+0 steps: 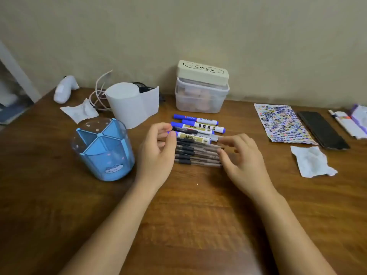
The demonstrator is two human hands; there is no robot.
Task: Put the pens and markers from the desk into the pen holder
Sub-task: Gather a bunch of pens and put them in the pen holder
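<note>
A row of several clear pens with black grips [196,153] lies side by side in the middle of the wooden desk [188,215]. Behind them lie several white markers with blue caps [198,125]. A blue pen holder [103,149] with divided compartments stands upright to the left, and nothing shows inside it. My left hand [158,153] sits at the left ends of the pens, fingers curled around those ends. My right hand [240,157] is at their right ends, fingertips touching them. Neither hand has lifted a pen.
A toilet paper roll [131,104] and a lidded plastic box [201,90] stand at the back. A sticker sheet [282,124], a black phone [322,132] and a crumpled tissue [311,162] lie at the right. A pink cable [99,92] and another tissue [80,111] lie back left.
</note>
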